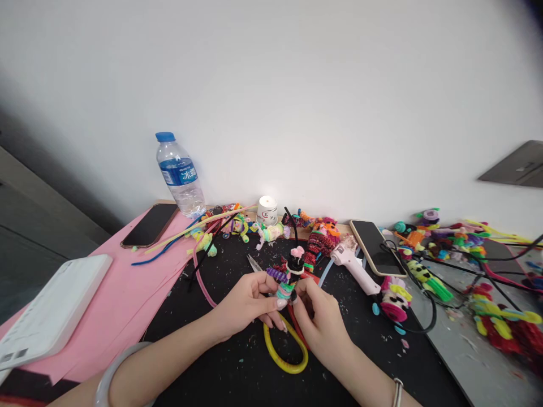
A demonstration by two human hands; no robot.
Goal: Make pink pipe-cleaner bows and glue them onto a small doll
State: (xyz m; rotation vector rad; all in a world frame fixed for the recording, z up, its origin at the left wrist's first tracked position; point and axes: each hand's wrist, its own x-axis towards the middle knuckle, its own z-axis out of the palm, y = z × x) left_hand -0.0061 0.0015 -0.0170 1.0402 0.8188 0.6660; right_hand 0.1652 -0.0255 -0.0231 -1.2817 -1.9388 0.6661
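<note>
Between my two hands is a small pipe-cleaner doll point(285, 289) with a black top and a striped mint and pink lower part. My left hand point(254, 299) pinches its lower left side between thumb and fingers. On the right side, my right hand point(317, 316) has its thumb and forefinger closed on the doll's edge. A black stem point(292, 219) sticks up behind the doll. Under my hands lie scissors with a yellow handle loop point(288, 366); their blade tip point(253, 263) shows beyond my left fingers. The fingertips partly hide the doll's base.
A pale pink glue gun point(355, 265) lies right of my hands, near a phone point(376, 246). Several colourful pipe-cleaner figures point(323, 234) line the back of the black mat point(203, 350). A paper cup point(267, 211), water bottle point(180, 175), second phone point(150, 225) and white box point(55, 311) stand further left.
</note>
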